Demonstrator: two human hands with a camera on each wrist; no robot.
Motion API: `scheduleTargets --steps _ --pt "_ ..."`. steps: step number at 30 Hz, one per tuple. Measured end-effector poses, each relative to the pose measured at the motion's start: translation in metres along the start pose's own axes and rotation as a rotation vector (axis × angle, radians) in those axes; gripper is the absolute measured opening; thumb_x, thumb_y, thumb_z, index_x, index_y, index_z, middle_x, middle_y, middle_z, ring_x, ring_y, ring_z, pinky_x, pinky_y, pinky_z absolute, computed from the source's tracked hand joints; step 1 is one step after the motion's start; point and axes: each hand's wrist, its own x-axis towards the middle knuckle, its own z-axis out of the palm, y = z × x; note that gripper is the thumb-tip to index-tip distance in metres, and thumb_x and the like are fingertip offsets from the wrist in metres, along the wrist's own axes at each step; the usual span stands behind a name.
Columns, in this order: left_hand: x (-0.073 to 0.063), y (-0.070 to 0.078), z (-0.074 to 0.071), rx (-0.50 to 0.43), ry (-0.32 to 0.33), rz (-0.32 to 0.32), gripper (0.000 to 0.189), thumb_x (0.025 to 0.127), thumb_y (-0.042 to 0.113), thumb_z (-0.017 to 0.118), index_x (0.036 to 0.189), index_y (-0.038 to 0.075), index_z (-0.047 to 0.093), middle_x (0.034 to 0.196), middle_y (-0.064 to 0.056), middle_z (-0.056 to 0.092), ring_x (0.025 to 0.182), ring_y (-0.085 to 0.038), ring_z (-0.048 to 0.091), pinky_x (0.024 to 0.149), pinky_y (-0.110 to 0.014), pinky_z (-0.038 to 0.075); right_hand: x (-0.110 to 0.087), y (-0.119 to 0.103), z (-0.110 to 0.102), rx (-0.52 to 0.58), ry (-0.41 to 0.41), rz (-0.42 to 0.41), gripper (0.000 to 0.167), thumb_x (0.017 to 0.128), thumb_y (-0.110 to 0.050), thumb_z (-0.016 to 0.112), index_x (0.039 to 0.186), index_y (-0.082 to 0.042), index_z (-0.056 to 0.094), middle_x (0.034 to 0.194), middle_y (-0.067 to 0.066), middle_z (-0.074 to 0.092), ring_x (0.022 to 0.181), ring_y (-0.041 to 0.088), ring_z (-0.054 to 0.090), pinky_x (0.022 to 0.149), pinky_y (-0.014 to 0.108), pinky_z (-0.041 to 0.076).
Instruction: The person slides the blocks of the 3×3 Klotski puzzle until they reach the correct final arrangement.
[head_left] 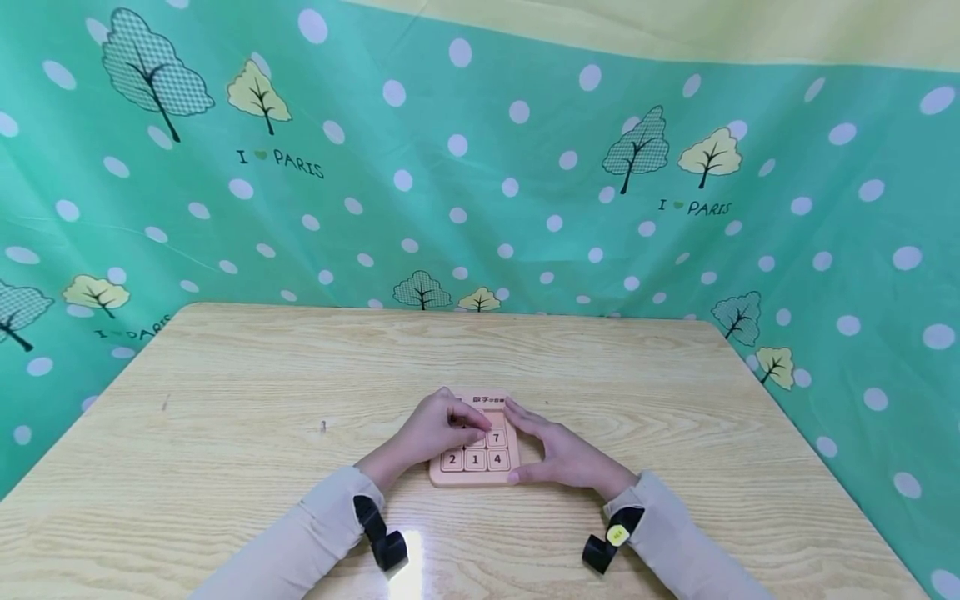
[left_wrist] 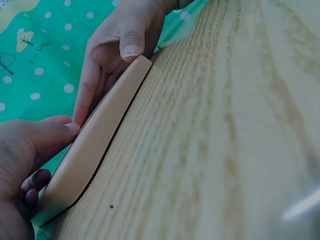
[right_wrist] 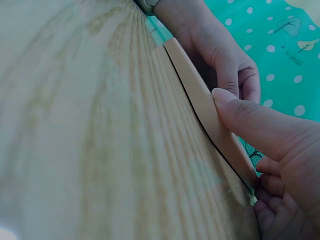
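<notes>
Head view: the number puzzle (head_left: pixel 474 478) lies flat on the table (head_left: pixel 247 400). My right hand (head_left: pixel 561 450) clamps its three-o'clock edge; my left hand (head_left: pixel 438 427), at nine o'clock, reaches over its tiles (head_left: pixel 476 460), pinching or not I can't tell. A slackened brace could let pushing skid it.

The number puzzle (head_left: pixel 474 479) looks smooth, matt plastic; the tabletop (head_left: pixel 247 392), lightly glossy, wood-grained.

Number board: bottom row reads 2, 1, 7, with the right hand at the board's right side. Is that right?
Not quite: the head view shows the number board's bottom row ending in the 4 tile, so it reads 2, 1, 4. The right hand is at the board's right side.
</notes>
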Motion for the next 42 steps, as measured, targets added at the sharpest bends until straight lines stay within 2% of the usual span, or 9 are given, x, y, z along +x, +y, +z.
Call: scheduleTargets --steps 7,14,21,29,38,42 --pt "0.000 -0.005 -0.005 -0.053 0.044 -0.080 0.015 0.080 0.017 0.074 0.095 0.019 0.075 0.086 0.007 0.064 0.080 -0.013 0.050 0.070 -0.026 0.043 0.000 -0.001 0.000 0.002 0.002 0.003 0.094 0.077 -0.045 0.074 0.149 -0.012 0.023 0.158 -0.002 0.009 0.143 0.022 0.010 0.113 0.046 0.014" --pt "-0.002 -0.010 -0.016 -0.059 0.092 -0.097 0.018 0.079 0.014 0.074 0.097 0.014 0.074 0.091 0.004 0.066 0.082 -0.015 0.051 0.072 -0.026 0.043 0.000 -0.002 0.000 0.002 0.009 -0.003 0.093 0.077 -0.043 0.074 0.148 -0.010 0.024 0.158 0.000 0.009 0.143 0.025 0.010 0.113 0.047 0.013" --pt "-0.005 -0.014 -0.021 -0.042 0.062 -0.149 0.018 0.080 0.016 0.074 0.098 0.015 0.074 0.095 0.002 0.072 0.075 -0.011 0.056 0.065 -0.023 0.045 0.000 -0.003 0.000 0.000 0.009 -0.001 0.093 0.077 -0.043 0.074 0.148 -0.009 0.025 0.157 0.001 0.009 0.143 0.026 0.010 0.113 0.046 0.013" --pt "-0.006 -0.012 -0.021 -0.031 0.066 -0.161 0.020 0.078 0.015 0.076 0.098 0.015 0.074 0.094 0.001 0.072 0.069 -0.013 0.051 0.061 -0.024 0.043 0.000 -0.003 0.000 0.012 0.008 0.010 0.093 0.077 -0.042 0.074 0.148 -0.011 0.024 0.157 -0.001 0.009 0.143 0.026 0.010 0.113 0.047 0.013" --pt "-0.006 -0.006 -0.020 0.028 0.077 -0.134 0.018 0.077 0.013 0.075 0.095 0.014 0.074 0.082 0.004 0.069 0.058 -0.011 0.047 0.052 -0.022 0.039 0.000 -0.005 0.000 0.007 0.008 0.008 0.094 0.077 -0.042 0.074 0.148 -0.009 0.024 0.157 0.000 0.009 0.143 0.026 0.010 0.113 0.046 0.013" --pt "-0.005 -0.003 -0.018 0.047 0.086 -0.130 0.017 0.078 0.013 0.075 0.094 0.014 0.074 0.085 0.003 0.070 0.057 -0.010 0.046 0.052 -0.023 0.039 0.000 -0.005 -0.001 0.008 0.005 0.009 0.094 0.077 -0.043 0.074 0.148 -0.009 0.024 0.157 0.000 0.009 0.143 0.026 0.010 0.113 0.047 0.013"
